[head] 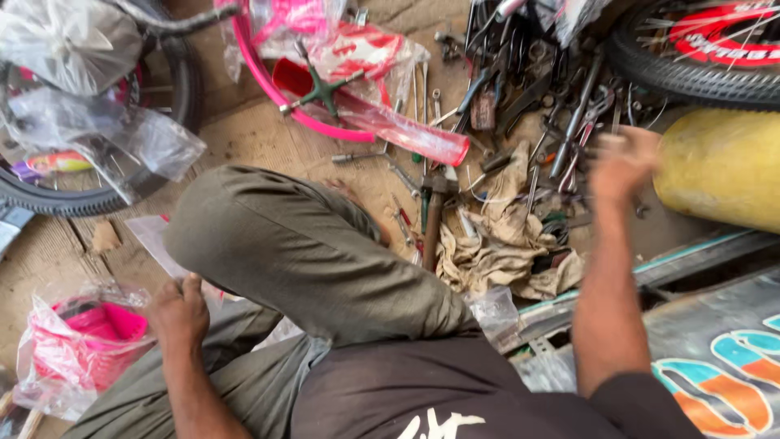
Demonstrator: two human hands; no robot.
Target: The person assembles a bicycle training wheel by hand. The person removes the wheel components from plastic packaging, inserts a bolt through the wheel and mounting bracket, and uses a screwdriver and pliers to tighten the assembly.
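My right hand [621,162] is stretched out, blurred, over a heap of metal tools [561,114] on the ground; whether it grips anything I cannot tell. My left hand [179,313] rests low on the left by my bent knee in olive trousers [292,244], touching a thin clear plastic sheet [154,236]. A hammer with a wooden handle [433,215] lies beside a dirty beige rag [504,236] between my knee and the tools.
A pink bicycle frame wrapped in plastic [341,122] with a cross wrench [321,88] lies ahead. Bicycle wheels sit at left [97,195] and top right [691,73]. A yellow cylinder [723,167] is at right, a pink bagged basket [89,341] at lower left.
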